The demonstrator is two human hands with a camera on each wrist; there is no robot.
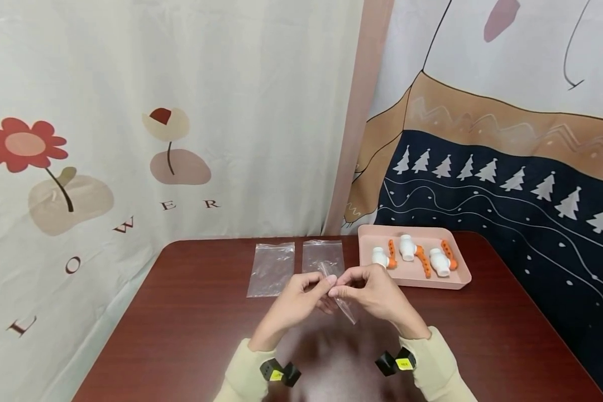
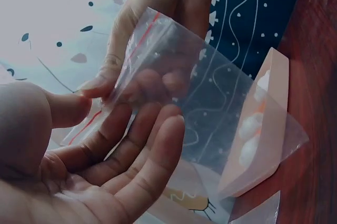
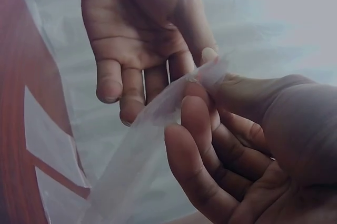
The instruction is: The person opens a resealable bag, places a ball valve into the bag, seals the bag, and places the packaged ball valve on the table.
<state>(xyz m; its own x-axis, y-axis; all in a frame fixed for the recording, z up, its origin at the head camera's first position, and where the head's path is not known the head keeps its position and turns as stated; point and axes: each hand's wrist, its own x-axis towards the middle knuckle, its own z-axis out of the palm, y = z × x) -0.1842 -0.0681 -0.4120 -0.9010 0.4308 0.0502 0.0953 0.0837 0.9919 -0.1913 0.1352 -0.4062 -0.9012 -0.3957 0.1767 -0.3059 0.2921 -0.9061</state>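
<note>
Above the desk: clear bag, slanting far-left to near-right.
Your left hand: fingers pinching its zip edge.
Your right hand: fingers pinching just beside.
Nearer hand: neither; both touch.

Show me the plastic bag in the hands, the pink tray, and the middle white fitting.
Held plastic bag (image 2: 216,95), left wrist view, on its clear side.
Pink tray (image 1: 407,272), head view, on its bare floor.
Middle white fitting (image 1: 407,248), head view, on its white body.

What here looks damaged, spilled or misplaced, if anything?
Nothing stands out: two clear bags lie on the table, three valves sit inside the pink tray, and the left hand and right hand hold another bag.
</note>
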